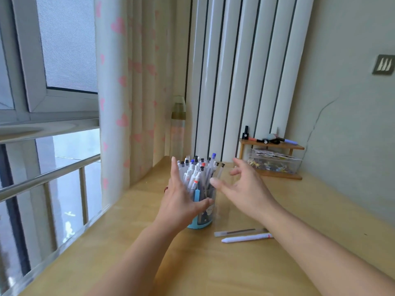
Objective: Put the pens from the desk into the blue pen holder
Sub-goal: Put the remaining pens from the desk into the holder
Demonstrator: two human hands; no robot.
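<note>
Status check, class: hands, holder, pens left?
Left hand open against blue pen holder; right hand open beside it. Two pens on desk. Nothing blocking.

A light wooden table (192, 263) fills the lower half of the frame, running from the window edge at the left to the wall at the right. Just below centre stands the blue pen holder (202, 218), packed with pens, its base flat on the wood. Right of it, lower centre, two loose pens lie side by side: a clear pen (239, 232) and just below it a white pen (245, 238). At the centre right, against the wall, sits a small wooden shelf (275, 161) with a clear plastic box (274, 163) on its bottom tier.
</note>
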